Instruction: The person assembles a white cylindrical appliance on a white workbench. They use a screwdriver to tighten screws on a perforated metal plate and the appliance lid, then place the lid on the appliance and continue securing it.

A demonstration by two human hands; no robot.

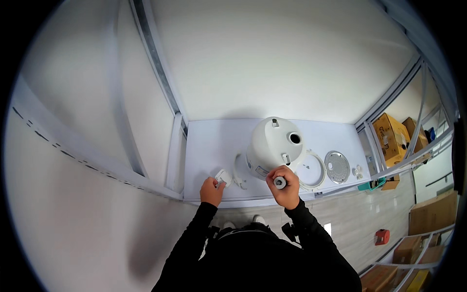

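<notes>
A large white rounded plastic housing stands on the table, with a dark round hole and small fittings on its top. At its near right side, my right hand is wrapped round a grey cylindrical tool whose round end points up; its lower part is hidden. My left hand pinches the near edge of a small white plastic piece at the table's left front. Between that piece and the housing lies a curved white strip.
On the white table, right of the housing, lie a white ring, a grey perforated disc and small white parts. Metal frame posts flank the table. Cardboard boxes and a red object are farther right.
</notes>
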